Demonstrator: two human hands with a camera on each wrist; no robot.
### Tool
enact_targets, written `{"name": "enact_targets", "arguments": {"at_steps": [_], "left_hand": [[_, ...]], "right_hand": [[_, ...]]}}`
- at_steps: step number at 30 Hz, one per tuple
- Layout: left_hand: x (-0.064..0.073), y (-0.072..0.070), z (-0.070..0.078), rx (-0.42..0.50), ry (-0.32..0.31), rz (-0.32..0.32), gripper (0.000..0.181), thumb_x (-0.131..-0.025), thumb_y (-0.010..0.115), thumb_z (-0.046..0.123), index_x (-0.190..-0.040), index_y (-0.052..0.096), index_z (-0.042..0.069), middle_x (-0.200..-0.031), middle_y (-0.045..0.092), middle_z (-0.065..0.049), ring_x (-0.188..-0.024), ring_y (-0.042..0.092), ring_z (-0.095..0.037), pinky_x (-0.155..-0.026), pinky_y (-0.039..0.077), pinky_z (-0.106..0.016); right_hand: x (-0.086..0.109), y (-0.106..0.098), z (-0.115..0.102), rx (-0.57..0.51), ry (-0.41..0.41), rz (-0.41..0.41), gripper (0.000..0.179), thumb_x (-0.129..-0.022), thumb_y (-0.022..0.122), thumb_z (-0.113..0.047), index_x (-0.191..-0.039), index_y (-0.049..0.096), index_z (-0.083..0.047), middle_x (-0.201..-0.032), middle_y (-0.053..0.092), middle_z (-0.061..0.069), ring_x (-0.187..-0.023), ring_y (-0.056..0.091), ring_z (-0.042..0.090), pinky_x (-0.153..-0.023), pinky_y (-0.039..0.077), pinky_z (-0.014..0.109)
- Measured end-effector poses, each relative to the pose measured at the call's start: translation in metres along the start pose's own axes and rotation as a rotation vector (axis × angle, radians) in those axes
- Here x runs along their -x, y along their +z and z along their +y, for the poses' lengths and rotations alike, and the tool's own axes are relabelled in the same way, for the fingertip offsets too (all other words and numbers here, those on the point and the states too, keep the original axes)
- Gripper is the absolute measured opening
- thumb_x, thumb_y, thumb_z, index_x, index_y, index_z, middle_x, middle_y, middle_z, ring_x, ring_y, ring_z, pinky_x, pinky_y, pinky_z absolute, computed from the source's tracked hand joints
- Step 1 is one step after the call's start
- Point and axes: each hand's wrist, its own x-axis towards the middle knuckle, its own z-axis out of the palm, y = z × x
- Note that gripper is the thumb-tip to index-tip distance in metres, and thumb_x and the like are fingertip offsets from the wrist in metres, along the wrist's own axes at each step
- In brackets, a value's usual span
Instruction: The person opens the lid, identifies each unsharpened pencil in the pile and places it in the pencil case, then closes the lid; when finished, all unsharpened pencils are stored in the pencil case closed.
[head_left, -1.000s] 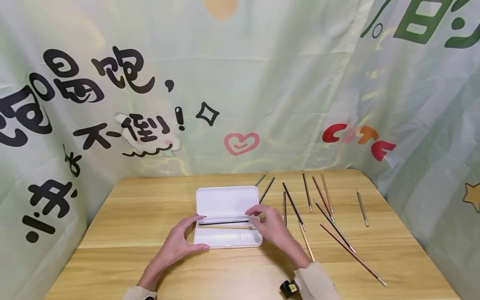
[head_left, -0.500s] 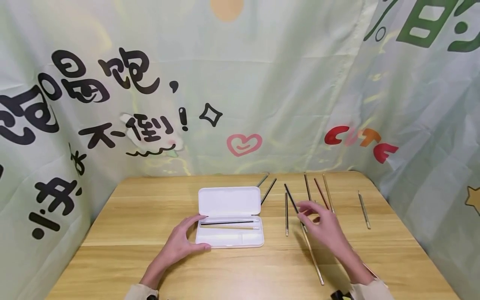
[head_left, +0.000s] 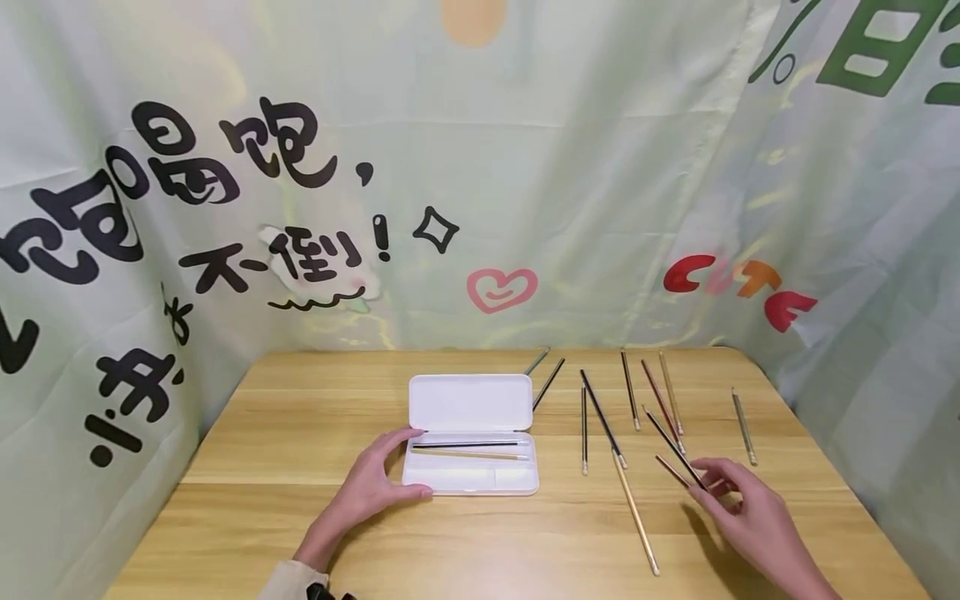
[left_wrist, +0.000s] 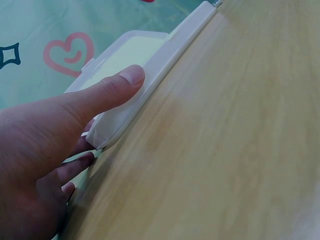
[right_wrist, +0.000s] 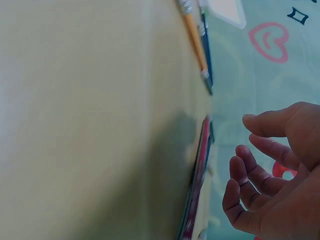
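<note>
Head view: the left hand grips the left end of a white pencil case, its thumb along the front edge and its fingers at the back corner. The case lies directly to that hand's right on the tabletop, its lid folded back, with a black-and-silver pencil and a tan pencil in its rear compartment.

Well apart from the case, the right hand is beside the near end of a black pencil and a dark red pencil, both slanting away from its fingertips. Right wrist view shows that hand's thumb and fingers well parted, with nothing held between them.

Between case and right hand, a longer tan pencil lies with its far end by a dark pencil. Beyond the right hand lies a grey pencil.
</note>
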Motion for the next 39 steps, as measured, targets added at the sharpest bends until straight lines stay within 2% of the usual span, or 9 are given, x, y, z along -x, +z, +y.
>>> {"name": "enact_targets", "arguments": {"at_steps": [5, 11, 16, 20, 25, 28, 32, 34, 39], "left_hand": [[0.000, 0.000, 0.000, 0.000, 0.003, 0.001, 0.090, -0.064, 0.095, 0.054, -0.141, 0.061, 0.022, -0.146, 0.057, -0.009, -0.135, 0.051, -0.035, -0.110, 0.039, -0.061], [0.000, -0.001, -0.001, -0.005, 0.014, -0.008, 0.091, -0.065, 0.094, 0.055, -0.142, 0.060, 0.021, -0.147, 0.056, -0.010, -0.135, 0.051, -0.036, -0.110, 0.039, -0.062], [0.001, -0.001, -0.002, -0.006, 0.014, -0.002, 0.090, -0.064, 0.094, 0.054, -0.141, 0.060, 0.022, -0.147, 0.056, -0.011, -0.134, 0.051, -0.036, -0.110, 0.039, -0.062], [0.000, 0.000, -0.002, -0.005, 0.004, -0.012, 0.090, -0.064, 0.094, 0.056, -0.142, 0.060, 0.023, -0.147, 0.056, -0.009, -0.135, 0.051, -0.035, -0.111, 0.039, -0.061], [0.000, 0.000, -0.001, -0.008, -0.003, -0.009, 0.091, -0.064, 0.094, 0.056, -0.141, 0.060, 0.023, -0.147, 0.056, -0.009, -0.135, 0.051, -0.035, -0.110, 0.039, -0.062], [0.000, -0.001, 0.000, -0.006, -0.004, -0.008, 0.091, -0.063, 0.094, 0.055, -0.141, 0.060, 0.023, -0.147, 0.056, -0.009, -0.135, 0.051, -0.035, -0.110, 0.039, -0.062], [0.000, 0.000, 0.001, -0.001, -0.003, -0.011, 0.090, -0.064, 0.094, 0.055, -0.141, 0.061, 0.023, -0.146, 0.057, -0.009, -0.134, 0.052, -0.034, -0.110, 0.039, -0.061], [0.000, 0.000, 0.001, -0.001, -0.003, -0.010, 0.089, -0.064, 0.094, 0.056, -0.140, 0.061, 0.022, -0.145, 0.058, -0.009, -0.133, 0.052, -0.034, -0.110, 0.040, -0.060], [0.000, -0.001, 0.001, -0.005, -0.001, -0.005, 0.088, -0.065, 0.093, 0.056, -0.140, 0.061, 0.023, -0.145, 0.058, -0.009, -0.134, 0.052, -0.034, -0.110, 0.040, -0.060]], "right_hand": [[0.016, -0.011, 0.019, 0.099, 0.080, -0.099, 0.028, -0.081, 0.085, -0.002, -0.105, 0.071, -0.005, -0.080, 0.061, -0.005, -0.069, 0.051, -0.001, -0.056, 0.047, 0.024], [0.025, -0.021, 0.030, 0.159, 0.209, -0.288, 0.016, -0.085, 0.082, -0.007, -0.098, 0.072, -0.009, -0.082, 0.064, -0.006, -0.068, 0.051, 0.000, -0.061, 0.048, 0.025], [0.026, -0.023, 0.029, 0.178, 0.241, -0.330, 0.011, -0.088, 0.078, -0.005, -0.094, 0.072, -0.012, -0.080, 0.065, -0.007, -0.067, 0.052, 0.002, -0.061, 0.048, 0.025], [0.026, -0.024, 0.026, 0.193, 0.228, -0.313, 0.012, -0.088, 0.078, -0.005, -0.093, 0.073, -0.015, -0.079, 0.066, -0.008, -0.067, 0.053, 0.000, -0.062, 0.048, 0.026], [0.023, -0.018, 0.015, 0.167, 0.192, -0.251, 0.011, -0.088, 0.079, -0.005, -0.095, 0.074, -0.013, -0.083, 0.068, -0.007, -0.068, 0.054, 0.000, -0.061, 0.049, 0.025], [0.018, -0.010, 0.006, 0.141, 0.128, -0.181, 0.013, -0.086, 0.081, -0.003, -0.093, 0.074, -0.012, -0.081, 0.067, -0.007, -0.068, 0.053, -0.001, -0.058, 0.050, 0.024], [0.012, 0.003, -0.005, 0.122, -0.005, -0.065, 0.021, -0.079, 0.085, 0.001, -0.089, 0.073, -0.013, -0.077, 0.061, -0.010, -0.066, 0.049, -0.003, -0.055, 0.049, 0.023], [0.007, 0.009, -0.012, 0.102, -0.048, -0.039, 0.024, -0.078, 0.085, 0.004, -0.088, 0.073, -0.014, -0.078, 0.061, -0.011, -0.067, 0.049, -0.004, -0.054, 0.049, 0.022], [-0.007, 0.024, -0.031, 0.027, -0.087, -0.067, 0.027, -0.080, 0.080, 0.010, -0.091, 0.072, -0.013, -0.084, 0.063, -0.008, -0.074, 0.056, -0.001, -0.057, 0.054, 0.021]]}}
